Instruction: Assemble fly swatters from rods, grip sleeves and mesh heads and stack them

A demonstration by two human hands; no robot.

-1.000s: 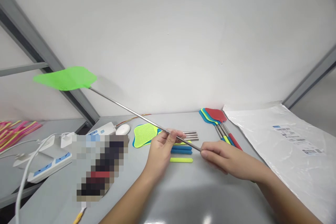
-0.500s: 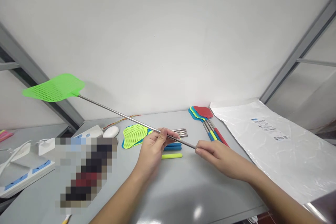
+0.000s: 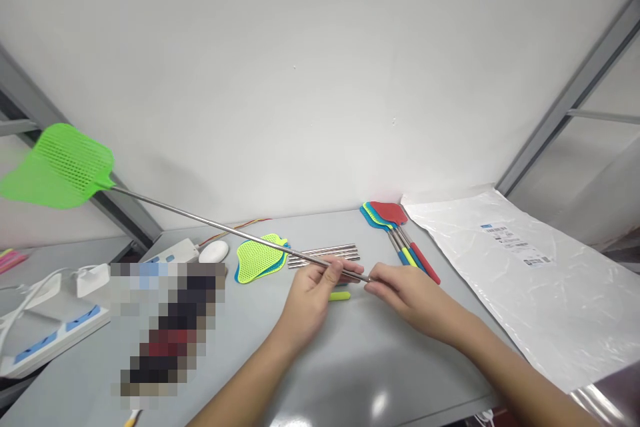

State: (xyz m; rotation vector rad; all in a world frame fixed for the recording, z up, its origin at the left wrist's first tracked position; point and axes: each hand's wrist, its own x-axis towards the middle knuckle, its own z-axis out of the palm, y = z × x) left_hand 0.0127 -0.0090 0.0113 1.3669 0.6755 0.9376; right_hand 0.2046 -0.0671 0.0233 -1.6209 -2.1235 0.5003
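While the left hand (image 3: 311, 293) pinches a slim metal rod (image 3: 200, 219) between thumb and fingers, the right hand (image 3: 407, 297) closes its fingertips around the rod's near end; whether anything else sits inside that right palm cannot be told. A bright green swatter head (image 3: 70, 165) is fixed to the rod's far end, raised at the left above the table (image 3: 400, 367), so that the rod slopes down toward the right hand. Beneath the rod, yellow-green and blue swatter heads (image 3: 261, 257) lie overlapped on the table, with several loose metal rods (image 3: 345, 250) side by side just to their right. One yellow-green grip (image 3: 341, 295) shows partly from behind the left hand. Farther right, a fanned stack of finished swatters (image 3: 389, 213), red on top, rests beside a white plastic mailer (image 3: 460, 227). On the left are a round white object (image 3: 213, 252) and a power strip (image 3: 63, 341).
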